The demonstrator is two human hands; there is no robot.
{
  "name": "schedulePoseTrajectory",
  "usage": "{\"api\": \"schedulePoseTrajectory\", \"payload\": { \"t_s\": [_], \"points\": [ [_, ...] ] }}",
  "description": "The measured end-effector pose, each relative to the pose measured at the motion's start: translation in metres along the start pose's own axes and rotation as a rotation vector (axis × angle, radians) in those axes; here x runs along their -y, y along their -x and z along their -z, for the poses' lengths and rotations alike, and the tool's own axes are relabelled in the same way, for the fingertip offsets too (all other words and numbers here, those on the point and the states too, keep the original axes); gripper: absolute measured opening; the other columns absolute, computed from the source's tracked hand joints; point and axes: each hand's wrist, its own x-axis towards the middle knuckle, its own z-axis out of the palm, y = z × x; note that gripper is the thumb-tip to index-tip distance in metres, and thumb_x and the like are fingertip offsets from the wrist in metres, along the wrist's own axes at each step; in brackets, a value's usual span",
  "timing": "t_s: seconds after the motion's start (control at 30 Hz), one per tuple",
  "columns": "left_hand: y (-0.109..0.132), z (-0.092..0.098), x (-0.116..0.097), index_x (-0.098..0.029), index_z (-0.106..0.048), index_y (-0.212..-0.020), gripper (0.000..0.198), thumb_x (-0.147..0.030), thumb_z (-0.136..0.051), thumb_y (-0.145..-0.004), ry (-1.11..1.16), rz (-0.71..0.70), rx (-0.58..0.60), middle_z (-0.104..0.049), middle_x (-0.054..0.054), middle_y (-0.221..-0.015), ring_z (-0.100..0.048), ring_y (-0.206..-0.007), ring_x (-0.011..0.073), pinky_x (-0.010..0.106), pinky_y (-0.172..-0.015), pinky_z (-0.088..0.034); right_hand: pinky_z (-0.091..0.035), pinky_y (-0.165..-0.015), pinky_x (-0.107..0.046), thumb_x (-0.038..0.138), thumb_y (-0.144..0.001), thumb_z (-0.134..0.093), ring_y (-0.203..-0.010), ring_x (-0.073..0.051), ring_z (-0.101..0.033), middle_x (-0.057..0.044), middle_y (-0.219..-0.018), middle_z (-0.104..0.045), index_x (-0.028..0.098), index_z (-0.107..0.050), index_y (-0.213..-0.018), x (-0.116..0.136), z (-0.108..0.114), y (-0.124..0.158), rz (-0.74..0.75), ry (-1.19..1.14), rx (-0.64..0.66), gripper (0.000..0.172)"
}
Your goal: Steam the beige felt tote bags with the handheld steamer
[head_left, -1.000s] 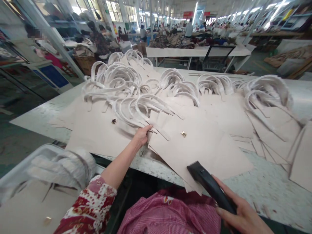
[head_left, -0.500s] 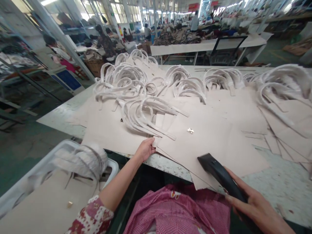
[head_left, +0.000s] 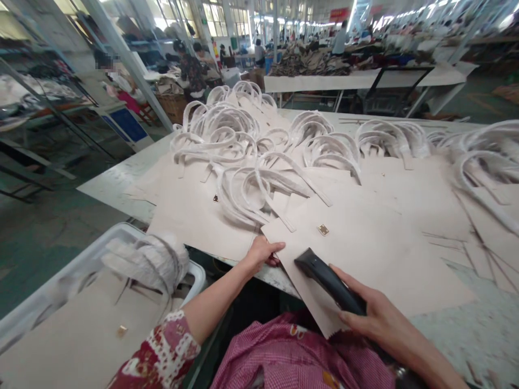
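Site: factory workshop, soft-goods type. Evidence: long hall; tall windows (head_left: 214, 20) along one side, rows of strip lamps overhead. White worktable (head_left: 117, 181) carries many matching beige panels (head_left: 385, 254) and looped straps (head_left: 320, 194). Beyond, a second table (head_left: 316, 83) bears heaped pieces (head_left: 306, 60); several workers (head_left: 191, 70) stand or sit farther back.

Panels (head_left: 373, 227) lie on the table (head_left: 117, 185), right of the tub (head_left: 198, 276)
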Motion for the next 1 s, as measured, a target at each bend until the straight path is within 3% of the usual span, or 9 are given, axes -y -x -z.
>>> {"api": "schedulePoseTrajectory", "payload": {
  "t_s": [0.07,0.13,0.23,0.33,0.4,0.5,0.6,0.73,1.0],
  "points": [
    [0.003,0.01,-0.003,-0.012,-0.059,-0.076,0.029,-0.037,-0.068,-0.064,-0.065,-0.006,-0.014,-0.058,0.005,-0.053,-0.055,-0.042,0.0177,0.027,-0.039,-0.045,-0.027,-0.102,-0.039,0.016,-0.067,-0.053,-0.12,-0.025,-0.039,-0.003,-0.133,-0.043,0.02,-0.036,-0.133,-0.014,0.013,0.004,-0.039,0.054,-0.083,0.068],
    [0.009,0.027,-0.01,-0.015,-0.06,-0.086,0.033,-0.038,-0.067,-0.064,-0.138,-0.111,-0.088,-0.062,0.005,-0.064,-0.059,-0.054,0.0193,0.03,-0.052,-0.049,-0.039,-0.093,-0.037,0.02,-0.067,-0.056,-0.111,-0.027,-0.048,-0.003,-0.124,-0.053,0.021,-0.038,-0.132,-0.03,0.026,0.01,-0.093,0.083,-0.163,0.067],
    [0.017,0.044,-0.025,-0.024,-0.054,-0.111,0.046,-0.027,-0.065,-0.066,-0.351,-0.54,-0.138,-0.059,0.007,-0.106,-0.054,-0.098,0.0222,0.034,-0.089,-0.041,-0.051,-0.056,-0.029,0.028,-0.071,-0.056,-0.065,-0.022,-0.064,0.0,-0.073,-0.068,0.021,-0.031,-0.135,-0.046,0.045,0.019,-0.212,0.044,-0.196,0.069],
    [0.01,0.03,-0.038,-0.027,-0.053,-0.117,0.043,-0.018,-0.053,-0.075,-0.685,-0.859,0.251,-0.049,0.005,-0.123,-0.035,-0.121,0.0215,0.036,-0.104,-0.02,-0.042,-0.039,-0.025,0.034,-0.075,-0.053,-0.04,-0.017,-0.054,0.007,-0.043,-0.054,0.021,-0.023,-0.138,-0.05,0.061,0.02,-0.312,0.035,-0.205,0.071],
    [-0.007,0.007,-0.045,-0.029,-0.053,-0.115,0.04,-0.017,-0.048,-0.078,-0.901,-0.954,0.562,-0.047,0.003,-0.126,-0.028,-0.126,0.0215,0.039,-0.105,-0.013,-0.044,-0.04,-0.026,0.035,-0.075,-0.054,-0.042,-0.018,-0.057,0.006,-0.046,-0.056,0.022,-0.024,-0.137,-0.048,0.07,0.018,-0.338,0.103,-0.246,0.071],
    [-0.039,-0.026,-0.054,-0.035,-0.051,-0.117,0.036,-0.025,-0.047,-0.083,-1.136,-1.042,0.758,-0.037,0.0,-0.134,-0.018,-0.129,0.0247,0.046,-0.103,-0.008,-0.048,-0.044,-0.029,0.039,-0.074,-0.056,-0.048,-0.021,-0.061,0.003,-0.058,-0.064,0.023,-0.024,-0.137,-0.04,0.075,0.017,-0.341,0.21,-0.309,0.073],
    [-0.064,-0.041,-0.062,-0.039,-0.046,-0.12,0.038,-0.029,-0.049,-0.083,-1.246,-1.053,0.798,-0.03,-0.002,-0.138,-0.014,-0.129,0.029,0.051,-0.1,-0.007,-0.053,-0.059,-0.032,0.04,-0.07,-0.058,-0.072,-0.026,-0.065,-0.003,-0.094,-0.068,0.025,-0.029,-0.136,-0.025,0.064,0.018,-0.255,0.232,-0.295,0.073],
    [-0.077,-0.038,-0.065,-0.042,-0.045,-0.119,0.045,-0.024,-0.051,-0.08,-1.257,-1.061,0.861,-0.029,-0.005,-0.139,-0.016,-0.128,0.0307,0.052,-0.099,-0.009,-0.039,-0.094,-0.035,0.023,-0.063,-0.06,-0.114,-0.029,-0.045,0.0,-0.126,-0.05,0.025,-0.044,-0.128,0.001,0.035,0.005,-0.108,0.143,-0.068,0.067],
    [-0.088,-0.023,-0.06,-0.041,-0.045,-0.121,0.046,-0.027,-0.055,-0.078,-1.205,-1.179,0.839,-0.026,-0.005,-0.14,-0.02,-0.125,0.0286,0.043,-0.099,-0.015,-0.049,-0.059,-0.028,0.015,-0.063,-0.051,-0.066,-0.02,-0.061,0.001,-0.092,-0.068,0.025,-0.037,-0.132,0.032,0.003,-0.035,-0.163,0.092,0.167,0.072]
  ]
}}
